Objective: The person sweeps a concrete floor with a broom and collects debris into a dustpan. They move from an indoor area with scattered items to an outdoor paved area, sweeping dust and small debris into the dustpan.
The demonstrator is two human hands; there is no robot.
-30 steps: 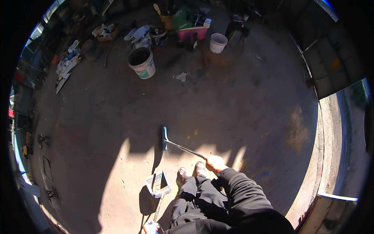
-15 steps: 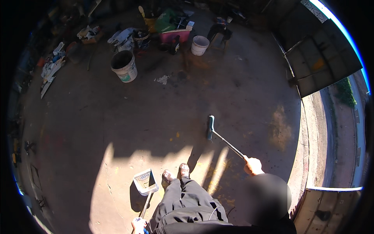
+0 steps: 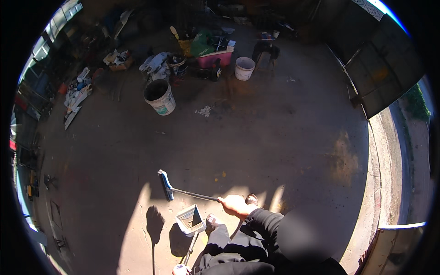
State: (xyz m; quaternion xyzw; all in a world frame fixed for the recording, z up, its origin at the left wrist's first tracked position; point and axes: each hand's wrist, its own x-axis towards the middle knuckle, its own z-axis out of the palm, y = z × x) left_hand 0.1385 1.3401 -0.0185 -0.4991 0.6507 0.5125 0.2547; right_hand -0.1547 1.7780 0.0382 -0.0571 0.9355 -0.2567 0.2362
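My right hand (image 3: 236,206) is closed round the handle of a blue-headed broom (image 3: 166,185). Its head is held out to the left over the floor, just past the edge of the sunlit patch. At the lower edge my left hand (image 3: 180,269) grips the handle of a long-handled dustpan (image 3: 187,226). The pan lies near my left foot with its wide mouth facing away from me, below the broom head. What lies in the pan is too small to make out. Shadows of the broom and dustpan fall on the sunlit floor.
A white bucket (image 3: 166,104) stands ahead on the left, another white bucket (image 3: 244,72) farther back. Behind them sit a pink tub (image 3: 215,59) and piled clutter. Pale scraps (image 3: 204,111) lie on the floor. Dark metal gates (image 3: 389,68) stand at the far right.
The broom has swung from my right across to my left, above the dustpan. My right arm now reaches across my legs. The dustpan stays close to my left foot.
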